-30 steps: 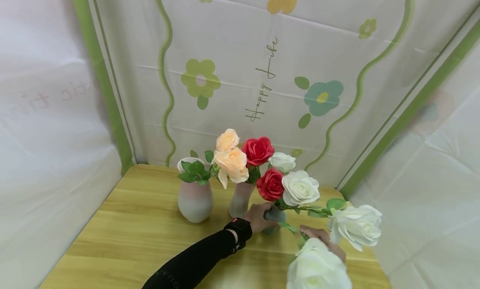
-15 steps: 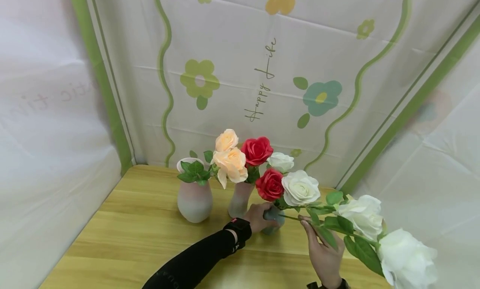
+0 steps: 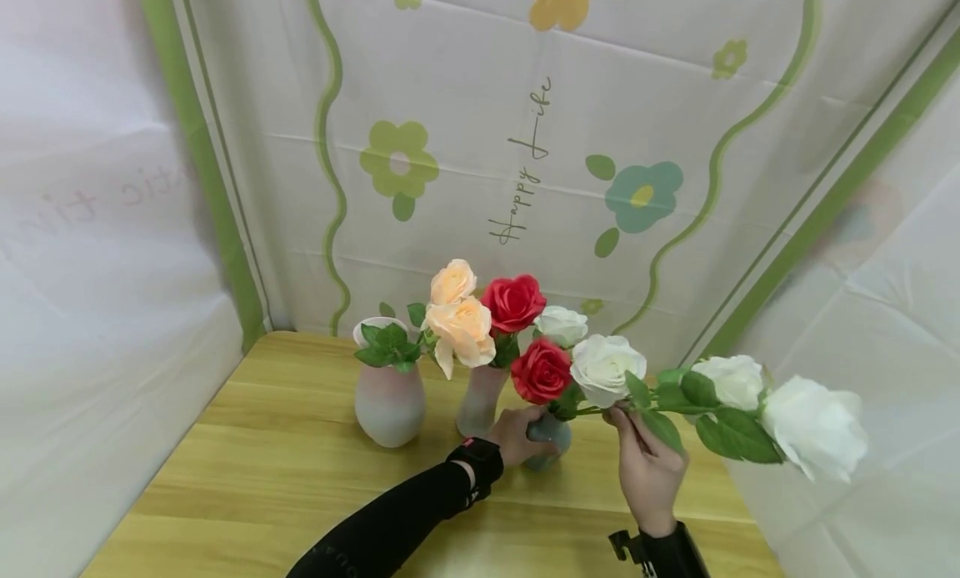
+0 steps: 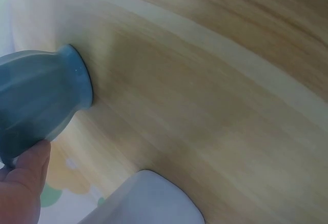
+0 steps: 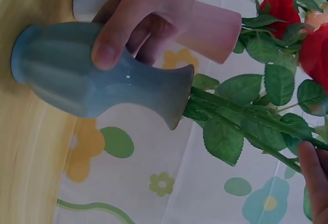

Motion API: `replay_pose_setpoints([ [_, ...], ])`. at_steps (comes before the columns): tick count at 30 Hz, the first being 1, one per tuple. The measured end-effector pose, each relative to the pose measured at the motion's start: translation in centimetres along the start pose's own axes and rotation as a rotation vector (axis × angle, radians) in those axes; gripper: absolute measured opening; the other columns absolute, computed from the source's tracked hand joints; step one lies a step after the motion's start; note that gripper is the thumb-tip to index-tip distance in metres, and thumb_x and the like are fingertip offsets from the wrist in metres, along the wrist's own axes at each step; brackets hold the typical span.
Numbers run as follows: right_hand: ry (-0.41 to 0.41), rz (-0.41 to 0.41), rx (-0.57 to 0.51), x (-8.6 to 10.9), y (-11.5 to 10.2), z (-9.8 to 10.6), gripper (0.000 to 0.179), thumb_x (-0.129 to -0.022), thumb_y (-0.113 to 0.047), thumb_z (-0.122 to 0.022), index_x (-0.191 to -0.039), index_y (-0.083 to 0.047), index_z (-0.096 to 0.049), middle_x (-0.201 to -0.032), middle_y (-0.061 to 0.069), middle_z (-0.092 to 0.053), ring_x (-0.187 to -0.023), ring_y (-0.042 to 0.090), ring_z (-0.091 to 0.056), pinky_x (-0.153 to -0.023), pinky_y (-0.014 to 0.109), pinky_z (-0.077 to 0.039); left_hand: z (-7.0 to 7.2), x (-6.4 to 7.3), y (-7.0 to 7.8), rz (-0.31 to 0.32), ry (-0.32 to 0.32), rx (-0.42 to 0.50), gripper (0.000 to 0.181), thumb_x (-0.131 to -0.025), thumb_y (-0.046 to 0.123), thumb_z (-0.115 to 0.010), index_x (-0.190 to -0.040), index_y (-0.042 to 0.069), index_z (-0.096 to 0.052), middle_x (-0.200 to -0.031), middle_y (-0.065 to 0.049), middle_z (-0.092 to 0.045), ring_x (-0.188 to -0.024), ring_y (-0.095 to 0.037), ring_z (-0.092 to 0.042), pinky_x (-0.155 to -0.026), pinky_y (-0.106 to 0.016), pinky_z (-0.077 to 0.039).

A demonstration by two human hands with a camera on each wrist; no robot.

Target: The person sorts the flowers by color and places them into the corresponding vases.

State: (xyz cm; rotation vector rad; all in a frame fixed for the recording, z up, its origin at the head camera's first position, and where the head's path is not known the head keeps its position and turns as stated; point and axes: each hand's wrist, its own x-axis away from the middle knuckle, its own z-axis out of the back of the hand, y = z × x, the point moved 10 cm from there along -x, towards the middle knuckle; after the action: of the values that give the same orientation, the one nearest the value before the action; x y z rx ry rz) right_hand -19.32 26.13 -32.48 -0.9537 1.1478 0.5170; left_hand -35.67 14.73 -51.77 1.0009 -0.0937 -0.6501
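My left hand [image 3: 517, 436] grips a small blue-green vase [image 5: 66, 67] that stands on the table, its thumb pressed to the side in the right wrist view. To the right, my right hand [image 3: 651, 476] pinches the green stem [image 5: 279, 156] of a white rose spray. Two white blooms [image 3: 813, 428] and broad leaves [image 3: 738, 434] lean out beyond that hand. In the right wrist view the stem runs into the vase's flared mouth beside another stem. Another white rose [image 3: 607, 369] stands over the vase, near my right fingertips.
Left of my left hand stands a slim pink-and-grey vase [image 3: 480, 403] with red roses [image 3: 514, 303] above it. Farther left, a rounder pink-and-white vase [image 3: 390, 407] holds peach roses [image 3: 461, 329]. A printed curtain [image 3: 465, 86] hangs behind the wooden table [image 3: 247, 469].
My right hand has swung the white rose spray from the front out to the right, then raised it, bringing its stem to the vase mouth. My left hand has stayed on the vase.
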Motion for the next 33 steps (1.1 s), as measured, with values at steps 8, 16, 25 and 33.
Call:
replay_pose_setpoints([
  [8, -0.089, 0.042, 0.118, 0.3, 3.4, -1.0, 0.034, -0.072, 0.027, -0.068, -0.100, 0.010, -0.074, -0.085, 0.021, -0.067, -0.072, 0.021, -0.066, -0.072, 0.013, -0.052, -0.1, 0.0, -0.1, 0.019, -0.018, 0.004, 0.071, -0.082, 0.042, -0.080, -0.142, 0.011, -0.054, -0.132, -0.004, -0.061, -0.119, -0.018, -0.057, -0.095, -0.029, -0.048],
  [16, -0.158, -0.004, 0.181, 2.0, 6.5, -1.4, 0.026, -0.074, 0.025, -0.068, -0.086, 0.002, -0.076, -0.072, 0.010, -0.067, -0.060, 0.017, -0.061, -0.059, 0.014, -0.047, -0.2, 0.1, 0.0, 0.011, -0.024, 0.006, 0.062, -0.083, 0.041, -0.080, -0.135, 0.015, -0.060, -0.125, -0.001, -0.064, -0.113, -0.015, -0.060, -0.091, -0.028, -0.049],
  [25, -0.226, -0.097, 0.249, 3.7, 7.7, -3.1, 0.020, -0.079, 0.013, -0.074, -0.075, -0.006, -0.074, -0.070, 0.002, -0.068, -0.064, 0.019, -0.066, -0.069, 0.017, -0.053, 0.1, 0.0, -0.2, 0.039, -0.015, 0.020, 0.050, -0.082, 0.041, -0.081, -0.123, 0.020, -0.065, -0.112, 0.005, -0.067, -0.104, -0.012, -0.061, -0.087, -0.029, -0.050],
  [33, -0.309, -0.413, 0.259, 6.2, 10.8, -4.2, 0.007, -0.091, -0.014, -0.073, -0.093, -0.011, -0.079, -0.090, 0.000, -0.072, -0.090, 0.019, -0.067, -0.078, 0.033, -0.053, 0.1, 0.1, 0.1, 0.045, -0.020, -0.019, 0.054, -0.082, 0.045, -0.080, -0.126, 0.017, -0.064, -0.114, 0.004, -0.067, -0.106, -0.012, -0.061, -0.089, -0.028, -0.050],
])
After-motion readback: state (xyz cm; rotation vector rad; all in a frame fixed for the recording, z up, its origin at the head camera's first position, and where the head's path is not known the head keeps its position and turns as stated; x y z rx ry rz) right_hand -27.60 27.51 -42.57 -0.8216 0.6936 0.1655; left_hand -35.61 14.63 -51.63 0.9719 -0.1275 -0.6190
